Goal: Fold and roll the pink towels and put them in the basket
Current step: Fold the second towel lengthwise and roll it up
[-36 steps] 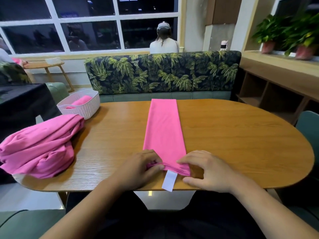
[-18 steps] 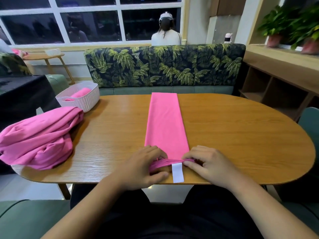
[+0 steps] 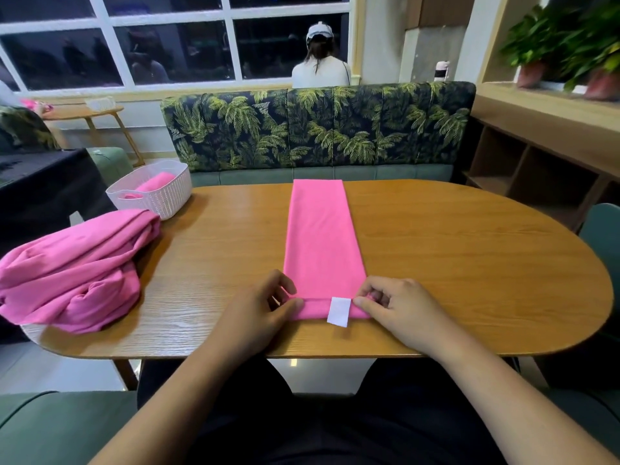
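A pink towel [image 3: 320, 236], folded into a long narrow strip, lies down the middle of the wooden table [image 3: 469, 263]. Its near end is turned over into a short roll with a white label [image 3: 339, 311] on it. My left hand [image 3: 258, 310] pinches the roll's left end. My right hand [image 3: 402, 307] pinches its right end. A heap of unfolded pink towels [image 3: 73, 273] sits at the table's left edge. The white basket [image 3: 161, 196] stands at the back left with a rolled pink towel [image 3: 154, 182] inside.
A leaf-patterned sofa back [image 3: 318, 125] runs behind the table, with a seated person [image 3: 320, 65] beyond it. Wooden shelves [image 3: 536, 169] and potted plants [image 3: 570, 45] are on the right. A teal chair [image 3: 604, 233] stands at the table's right end.
The towel's near end has been turned over into a first roll, and the white label now sits on top of it. Both hands shifted slightly forward with the roll.
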`<state>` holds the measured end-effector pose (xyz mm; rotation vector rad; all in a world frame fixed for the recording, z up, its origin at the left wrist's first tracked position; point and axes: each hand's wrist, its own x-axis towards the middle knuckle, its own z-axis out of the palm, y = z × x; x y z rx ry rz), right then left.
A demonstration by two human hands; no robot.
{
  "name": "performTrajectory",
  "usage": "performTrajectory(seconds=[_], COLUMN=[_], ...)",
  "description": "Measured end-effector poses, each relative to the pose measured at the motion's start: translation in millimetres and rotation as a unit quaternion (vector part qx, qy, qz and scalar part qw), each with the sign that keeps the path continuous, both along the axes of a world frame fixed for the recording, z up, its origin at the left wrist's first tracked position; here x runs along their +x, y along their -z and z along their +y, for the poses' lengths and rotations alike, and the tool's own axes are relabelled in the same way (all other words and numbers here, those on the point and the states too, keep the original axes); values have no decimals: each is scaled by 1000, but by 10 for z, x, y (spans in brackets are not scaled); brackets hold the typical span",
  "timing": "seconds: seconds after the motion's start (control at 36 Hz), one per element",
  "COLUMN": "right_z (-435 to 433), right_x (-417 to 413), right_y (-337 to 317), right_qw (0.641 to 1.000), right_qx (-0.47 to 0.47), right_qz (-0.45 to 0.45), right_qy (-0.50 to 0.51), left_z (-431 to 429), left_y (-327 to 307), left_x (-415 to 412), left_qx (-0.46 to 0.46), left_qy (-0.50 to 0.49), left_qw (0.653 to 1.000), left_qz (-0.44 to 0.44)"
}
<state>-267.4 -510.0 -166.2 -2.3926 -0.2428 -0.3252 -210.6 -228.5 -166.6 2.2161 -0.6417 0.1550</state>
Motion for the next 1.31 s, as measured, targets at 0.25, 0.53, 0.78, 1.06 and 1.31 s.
performTrajectory(seconds=[0.25, 0.53, 0.78, 1.06, 1.31], right_z=[-9, -4, 9, -9, 63], right_x=[-28, -82, -35, 110, 209], right_y=[31, 36, 62, 17, -52], right_qw=[994, 988, 991, 1000, 997], right_qx=[-63, -86, -90, -2, 38], right_qz=[-87, -89, -73, -26, 8], right_qy=[-27, -93, -65, -9, 60], left_z=[2, 36, -12, -82, -139], left_y=[93, 19, 7, -18, 27], left_x=[23, -98, -46, 56, 148], left_qx=[79, 177, 152, 52, 8], left_qy=[40, 71, 52, 1, -59], left_qw=[986, 962, 969, 997, 997], left_qz=[-144, -194, -186, -61, -48])
